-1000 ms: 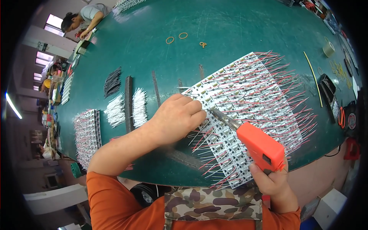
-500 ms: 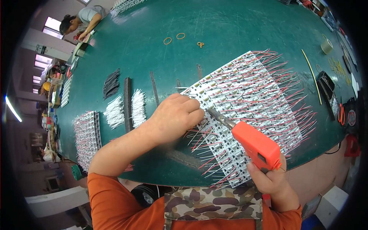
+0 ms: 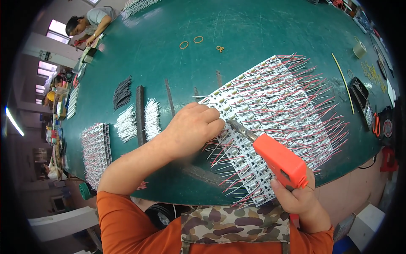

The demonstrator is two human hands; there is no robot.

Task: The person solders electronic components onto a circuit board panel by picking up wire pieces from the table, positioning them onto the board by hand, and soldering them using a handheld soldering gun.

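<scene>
A wide panel of white circuit boards (image 3: 253, 95) lies at an angle on the green table, with red and white wires bristling from its edges. My left hand (image 3: 196, 125) is closed over the panel's left edge, fingers curled and pressed together; whatever the fingertips pinch is hidden. Gripped in my right hand (image 3: 298, 194) is a red soldering gun (image 3: 279, 161). Its dark metal tip points left and touches down, or nearly so, on the boards just right of my left fingertips.
Bundles of white wires (image 3: 152, 118) flank a dark bar (image 3: 141, 112), with black pieces (image 3: 122, 93) behind. Another wired board stack (image 3: 95, 144) sits left. Rubber bands (image 3: 198, 40) lie farther back. Orange-handled scissors (image 3: 376, 125) and a tape roll (image 3: 359, 51) are right. A co-worker (image 3: 95, 21) works far left.
The soldering gun and my right hand have shifted slightly left. My left hand stays almost still at the panel's edge.
</scene>
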